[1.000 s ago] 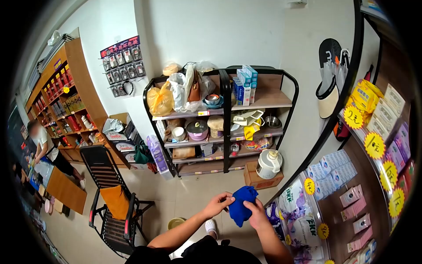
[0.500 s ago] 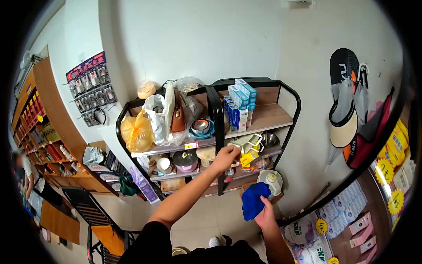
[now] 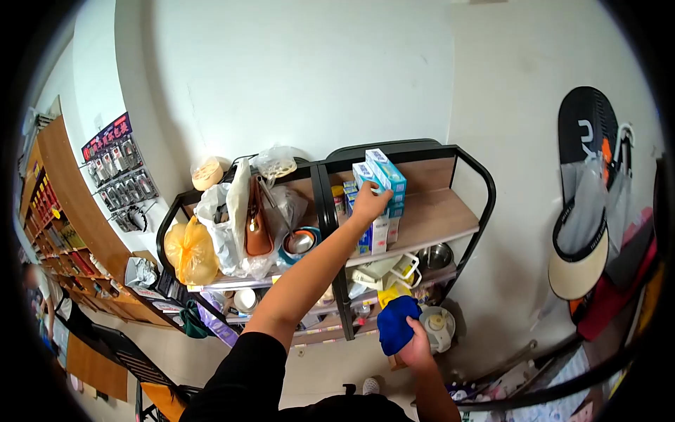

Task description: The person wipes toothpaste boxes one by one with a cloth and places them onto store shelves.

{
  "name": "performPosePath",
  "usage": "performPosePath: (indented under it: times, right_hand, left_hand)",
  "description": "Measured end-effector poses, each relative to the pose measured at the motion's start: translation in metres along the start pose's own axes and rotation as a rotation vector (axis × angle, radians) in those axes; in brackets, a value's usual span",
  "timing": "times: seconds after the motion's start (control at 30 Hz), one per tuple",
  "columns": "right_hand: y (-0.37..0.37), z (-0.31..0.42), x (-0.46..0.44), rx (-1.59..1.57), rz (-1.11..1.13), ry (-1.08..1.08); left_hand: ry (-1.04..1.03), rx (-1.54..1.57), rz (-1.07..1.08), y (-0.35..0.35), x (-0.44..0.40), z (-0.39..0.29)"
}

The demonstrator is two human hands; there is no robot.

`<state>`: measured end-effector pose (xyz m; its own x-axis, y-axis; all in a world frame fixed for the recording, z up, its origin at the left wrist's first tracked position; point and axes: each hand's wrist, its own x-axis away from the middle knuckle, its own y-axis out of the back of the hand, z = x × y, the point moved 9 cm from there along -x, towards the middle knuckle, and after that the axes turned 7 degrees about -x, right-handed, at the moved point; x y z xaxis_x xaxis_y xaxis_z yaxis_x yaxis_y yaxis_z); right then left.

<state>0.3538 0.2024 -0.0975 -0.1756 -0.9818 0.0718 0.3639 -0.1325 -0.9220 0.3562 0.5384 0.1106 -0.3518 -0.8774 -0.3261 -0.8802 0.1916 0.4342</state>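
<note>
Up at the top right shelf, my left hand [image 3: 371,202] has its bent fingers closed on a light-blue-and-white carton [image 3: 364,173] at the top of a stack. Another such carton [image 3: 387,171] lies right beside it, and darker blue and white cartons [image 3: 380,234] stand below, partly behind my wrist. My right hand [image 3: 420,346] grips a crumpled blue cloth [image 3: 398,325] in front of the lower shelves. Just behind the cloth are a yellow item [image 3: 391,292] and a white round appliance [image 3: 439,329].
Bags, among them an orange plastic bag [image 3: 191,252] and a brown handbag [image 3: 259,232], crowd the left shelf. Below sit a pale plastic rack [image 3: 383,273] and a metal bowl [image 3: 436,257]. Caps [image 3: 578,267] hang on the right wall. A folding chair [image 3: 126,352] stands at lower left.
My left hand has risen from the lower shelf to the cartons on the top shelf. The blue cloth stays in my right hand. The view has shifted closer to the shelves.
</note>
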Motion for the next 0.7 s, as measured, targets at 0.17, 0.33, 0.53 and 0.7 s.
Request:
performPosePath:
  times: [0.17, 0.33, 0.53, 0.7]
  right_hand:
    - [0.009, 0.031, -0.054, 0.079, -0.015, -0.032]
    - [0.001, 0.049, -0.084, 0.065, -0.031, -0.074]
    - [0.011, 0.066, -0.107, 0.077, -0.078, -0.053]
    - [0.007, 0.078, -0.133, -0.062, -0.015, -0.076]
  left_hand:
    - [0.223, -0.294, -0.044, -0.007, -0.047, -0.014]
    - [0.458, -0.441, -0.081, -0.024, -0.066, -0.02]
    - [0.476, -0.42, -0.045, -0.028, -0.08, -0.007]
    - [0.362, -0.026, -0.07, -0.01, -0.053, -0.002]
